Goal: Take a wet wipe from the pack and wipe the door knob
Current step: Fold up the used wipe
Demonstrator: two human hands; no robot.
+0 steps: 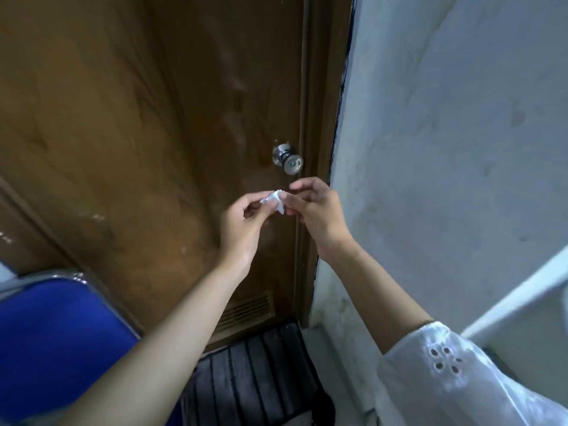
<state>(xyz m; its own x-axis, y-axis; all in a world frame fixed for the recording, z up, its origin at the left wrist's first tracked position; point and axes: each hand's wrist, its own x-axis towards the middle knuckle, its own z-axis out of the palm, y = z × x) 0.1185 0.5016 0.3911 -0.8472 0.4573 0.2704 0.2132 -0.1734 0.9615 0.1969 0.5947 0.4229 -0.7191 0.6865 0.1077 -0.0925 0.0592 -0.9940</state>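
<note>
Two bare forearms reach in from the near edge, one on each side. The left hand (242, 222) and its forearm carry no covering at all: no watch, band or ring shows on the wrist or the fingers (261, 199). The right hand (316, 210) is equally plain. Higher up the right arm, near the elbow, sits a white sleeve (445, 373) of thin, slightly shiny fabric, loose and wide at its hem. A small cluster of round eyelet holes is cut into it, possibly embroidered, though blur hides the stitching.
</note>
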